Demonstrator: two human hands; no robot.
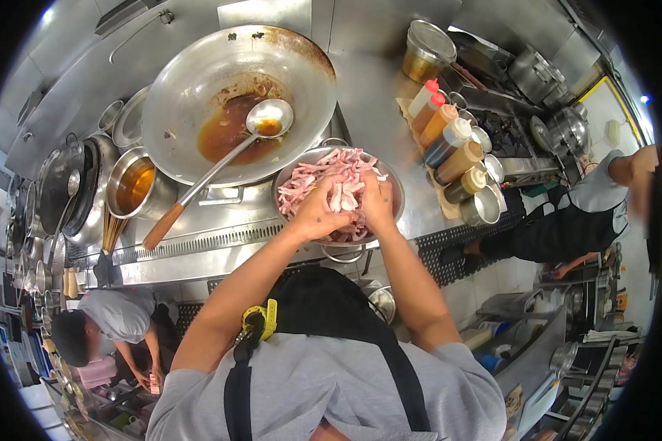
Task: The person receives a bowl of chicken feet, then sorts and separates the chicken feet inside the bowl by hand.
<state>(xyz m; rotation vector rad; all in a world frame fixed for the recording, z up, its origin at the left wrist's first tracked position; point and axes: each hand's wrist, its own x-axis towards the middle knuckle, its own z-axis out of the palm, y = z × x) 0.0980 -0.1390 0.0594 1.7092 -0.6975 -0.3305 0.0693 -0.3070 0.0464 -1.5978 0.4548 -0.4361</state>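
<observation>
Pale pink strips of raw meat [349,192] fill a wide metal bowl [395,192] in front of me. My left hand [320,209] and my right hand [377,202] are both in the bowl, facing each other. Between them they clasp a bunch of the strips, with the fingers partly buried in the meat. Just beyond the bowl, to the left, stands a big wok [173,110] with brown liquid in its bottom. A ladle [224,163] with a wooden handle end lies across the wok's near rim, its cup in the liquid.
Squeeze bottles [460,158] stand in a row on the right counter, near a lidded container [428,51]. A pot of amber liquid [134,184] sits left of the wok. One co-worker [118,327] bends at lower left; another person [588,213] is at right.
</observation>
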